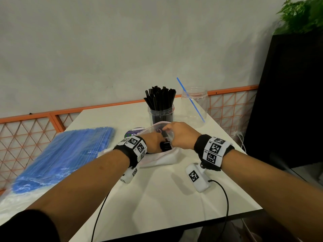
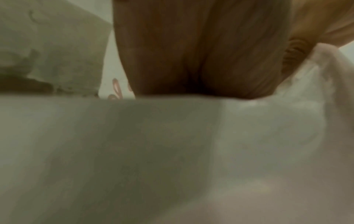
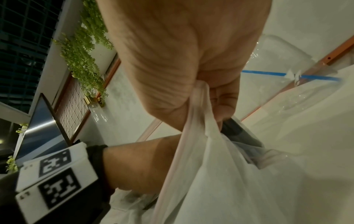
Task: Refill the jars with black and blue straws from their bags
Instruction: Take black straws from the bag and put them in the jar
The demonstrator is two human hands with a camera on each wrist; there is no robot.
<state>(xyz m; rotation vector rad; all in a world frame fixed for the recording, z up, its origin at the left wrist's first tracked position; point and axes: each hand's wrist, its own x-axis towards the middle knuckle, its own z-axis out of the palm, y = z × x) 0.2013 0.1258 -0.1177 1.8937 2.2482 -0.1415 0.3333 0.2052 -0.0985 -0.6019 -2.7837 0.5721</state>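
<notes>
A thin white plastic bag (image 1: pixel 162 159) lies mid-table. My right hand (image 1: pixel 176 135) pinches its rim and holds the mouth up; in the right wrist view the fingers (image 3: pixel 222 103) curl round the bag (image 3: pixel 229 181) edge. My left hand (image 1: pixel 153 142) reaches into the mouth beside a bundle of black straws (image 1: pixel 165 145), its fingers hidden by the plastic. The left wrist view shows only the palm (image 2: pixel 201 53) behind blurred bag film (image 2: pixel 153 151). Behind stand a jar (image 1: pixel 161 116) packed with black straws and a clear jar (image 1: pixel 197 102) holding one blue straw (image 1: pixel 190 100).
A big bag of blue straws (image 1: pixel 64 154) lies at the table's left. A round purple-green lid (image 1: pixel 134 133) sits behind the white bag. An orange mesh rail (image 1: pixel 35 133) borders the far side, a black cabinet (image 1: pixel 288 102) stands right. A cable (image 1: pixel 226 198) trails off the front edge.
</notes>
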